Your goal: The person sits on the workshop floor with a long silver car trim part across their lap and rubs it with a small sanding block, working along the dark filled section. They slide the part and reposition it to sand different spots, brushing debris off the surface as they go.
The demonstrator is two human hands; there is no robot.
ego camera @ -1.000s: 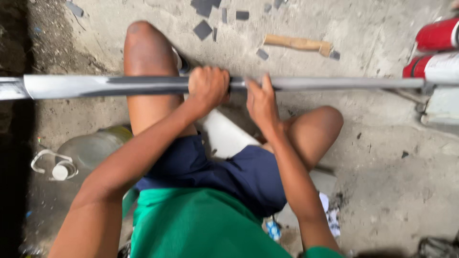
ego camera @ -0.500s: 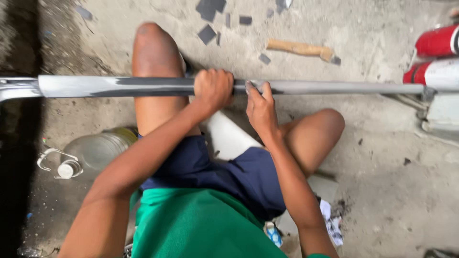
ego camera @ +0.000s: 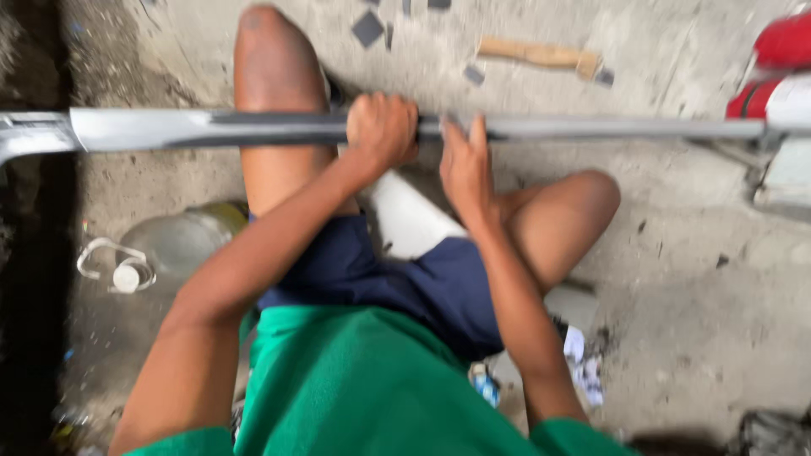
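A long grey metal bar (ego camera: 211, 129) runs across the whole view, over my knees. My left hand (ego camera: 382, 128) is closed around the bar near its middle. My right hand (ego camera: 463, 165) rests against the bar just to the right, fingers stretched upward along it, not clearly wrapped around it. I sit on a white block (ego camera: 410, 215) on the concrete floor, in dark blue shorts and a green shirt. The picture is blurred by motion.
A wooden handle (ego camera: 541, 55) lies on the floor beyond the bar, with small dark tile scraps (ego camera: 368, 28) near it. A clear plastic jug (ego camera: 173, 245) with a white cap lies at my left. Red and white cylinders (ego camera: 781, 72) stand at the right edge.
The view has shifted slightly and blurred. Both hands stay at the middle of the bar; my right hand's fingers have stretched up along it.
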